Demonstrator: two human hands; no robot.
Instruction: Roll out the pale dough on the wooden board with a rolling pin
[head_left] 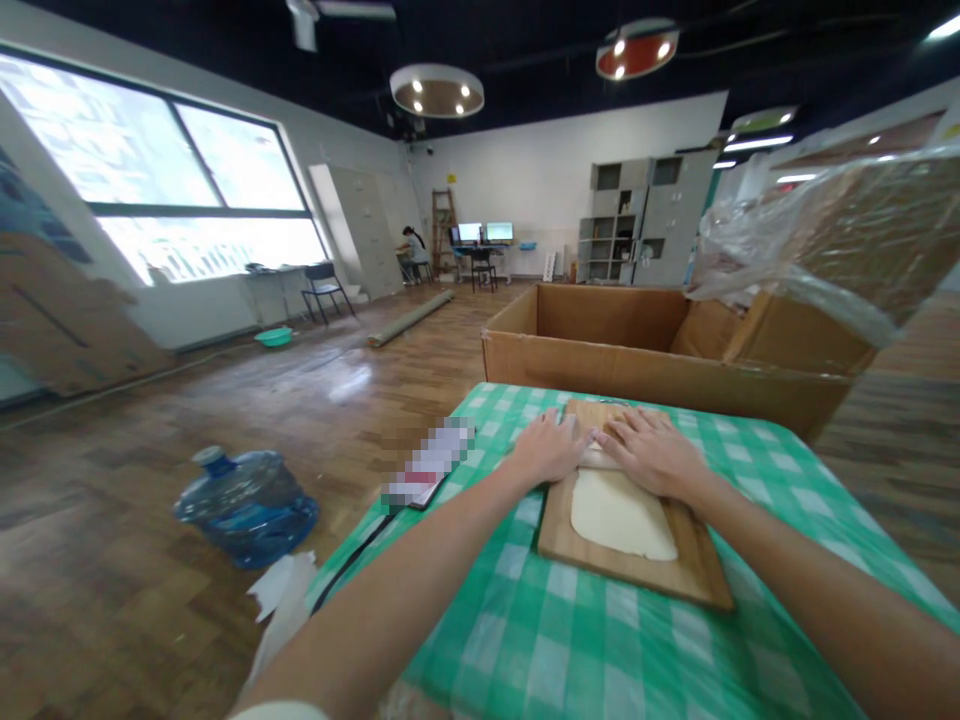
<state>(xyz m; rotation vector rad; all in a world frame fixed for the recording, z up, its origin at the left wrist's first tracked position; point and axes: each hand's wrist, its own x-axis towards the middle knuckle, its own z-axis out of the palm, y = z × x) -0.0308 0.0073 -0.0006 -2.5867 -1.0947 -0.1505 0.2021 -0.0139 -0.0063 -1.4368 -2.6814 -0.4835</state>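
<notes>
A flattened sheet of pale dough lies on a wooden cutting board on the green-and-white checked tablecloth. My left hand and my right hand lie side by side, fingers stretched flat, on a light rolling pin at the far end of the dough. Most of the pin is hidden under my palms.
A flat blurred-out object with a dark cable lies at the table's left edge. A large open cardboard box stands behind the table, with plastic-wrapped goods at right. A blue water jug lies on the wooden floor. A person sits at a far desk.
</notes>
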